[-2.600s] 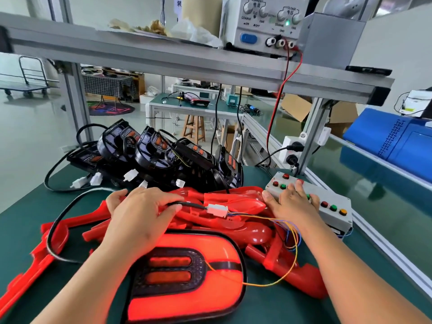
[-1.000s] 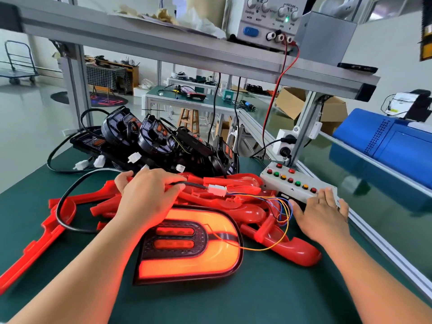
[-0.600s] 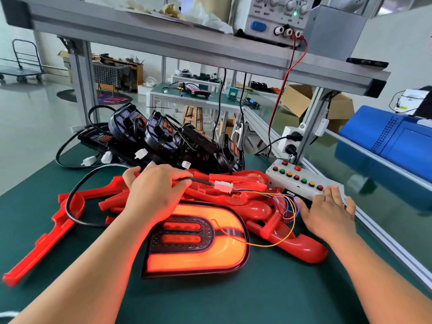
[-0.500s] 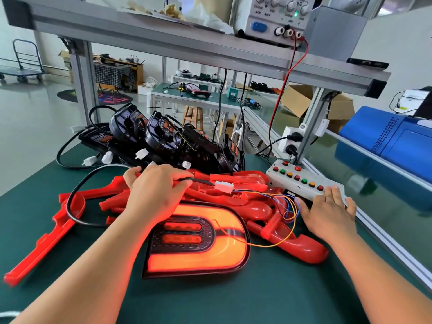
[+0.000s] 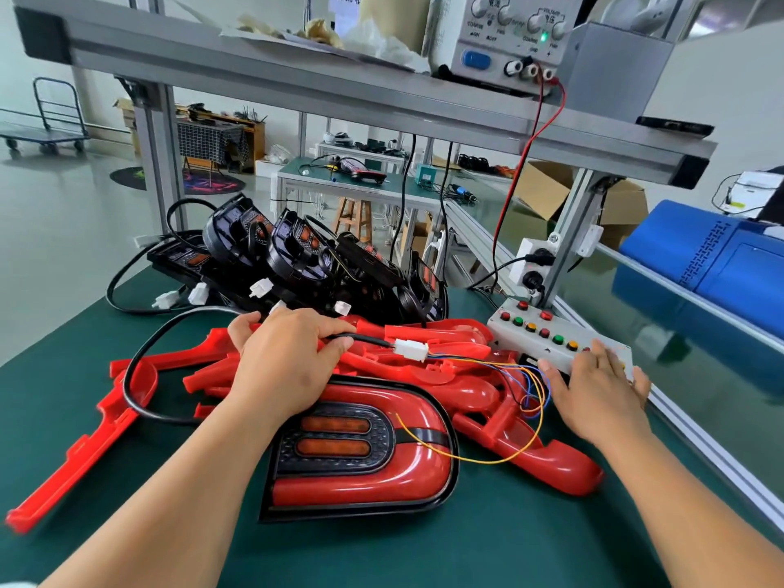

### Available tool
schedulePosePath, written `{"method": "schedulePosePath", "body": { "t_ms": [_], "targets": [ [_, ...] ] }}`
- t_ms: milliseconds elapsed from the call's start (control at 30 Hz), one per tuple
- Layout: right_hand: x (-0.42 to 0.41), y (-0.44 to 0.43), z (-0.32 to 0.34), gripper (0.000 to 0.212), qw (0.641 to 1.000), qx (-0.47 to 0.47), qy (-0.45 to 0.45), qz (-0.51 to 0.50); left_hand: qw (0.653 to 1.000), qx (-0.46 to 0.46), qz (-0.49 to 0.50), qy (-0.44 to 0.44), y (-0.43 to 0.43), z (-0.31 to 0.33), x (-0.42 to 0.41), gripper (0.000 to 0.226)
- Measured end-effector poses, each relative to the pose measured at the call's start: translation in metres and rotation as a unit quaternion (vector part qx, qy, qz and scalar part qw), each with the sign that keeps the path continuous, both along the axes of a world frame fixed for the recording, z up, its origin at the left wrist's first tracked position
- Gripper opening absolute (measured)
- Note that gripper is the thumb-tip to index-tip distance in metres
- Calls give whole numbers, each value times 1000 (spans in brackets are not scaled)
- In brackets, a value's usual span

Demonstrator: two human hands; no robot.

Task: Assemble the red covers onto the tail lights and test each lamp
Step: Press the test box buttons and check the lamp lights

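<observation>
An assembled tail light (image 5: 373,468) with its red cover lies unlit on the green mat in front of me. My left hand (image 5: 284,358) grips its top edge, and its black cable (image 5: 144,375) runs under my thumb to a white connector (image 5: 410,349). Coloured wires (image 5: 522,388) lead from there towards the grey button box (image 5: 547,337). My right hand (image 5: 598,392) rests with straight fingers on the near end of that box. Loose red covers (image 5: 500,422) are piled behind and beside the lamp.
Several black tail light housings (image 5: 297,265) with white plugs stand in a row at the back. A power supply (image 5: 509,40) sits on the aluminium shelf overhead, with red and black leads hanging down. A blue case (image 5: 721,273) lies beyond the bench rail at right.
The tail light glowed orange-red half a second ago and is now dark. My right hand moved from the mat up onto the near end of the button box.
</observation>
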State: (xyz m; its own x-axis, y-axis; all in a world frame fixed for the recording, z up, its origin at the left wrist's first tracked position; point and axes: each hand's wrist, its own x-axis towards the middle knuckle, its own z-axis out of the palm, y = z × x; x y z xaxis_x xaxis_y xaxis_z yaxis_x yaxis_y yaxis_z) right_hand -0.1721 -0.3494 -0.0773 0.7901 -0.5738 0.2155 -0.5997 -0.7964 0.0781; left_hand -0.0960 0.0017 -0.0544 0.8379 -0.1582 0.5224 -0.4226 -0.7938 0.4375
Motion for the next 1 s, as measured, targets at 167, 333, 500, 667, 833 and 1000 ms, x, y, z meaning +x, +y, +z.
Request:
{"method": "schedulePosePath", "body": {
  "t_ms": [167, 333, 500, 667, 833, 1000],
  "targets": [
    [1, 4, 0, 75, 1000, -17, -17, 20, 1000, -6, -5, -13, -1, -1, 0, 18],
    [-1, 11, 7, 66, 998, -52, 25, 27, 1000, -5, -7, -14, -1, -1, 1, 19],
    [13, 14, 22, 67, 996, -64, 57, 24, 1000, -3, -8, -17, 0, 0, 0, 19],
    [36, 16, 35, 75, 993, -54, 107, -16, 1000, 0, -4, -4, 0, 0, 0, 19],
    [48, 22, 31, 63, 991, 1, 88, 99, 1000, -7, -5, 2, 0, -1, 0, 18],
    [52, 20, 26, 51, 988, 30, 74, 129, 1000, -9, -7, 5, -1, -1, 0, 17]
  ]
}}
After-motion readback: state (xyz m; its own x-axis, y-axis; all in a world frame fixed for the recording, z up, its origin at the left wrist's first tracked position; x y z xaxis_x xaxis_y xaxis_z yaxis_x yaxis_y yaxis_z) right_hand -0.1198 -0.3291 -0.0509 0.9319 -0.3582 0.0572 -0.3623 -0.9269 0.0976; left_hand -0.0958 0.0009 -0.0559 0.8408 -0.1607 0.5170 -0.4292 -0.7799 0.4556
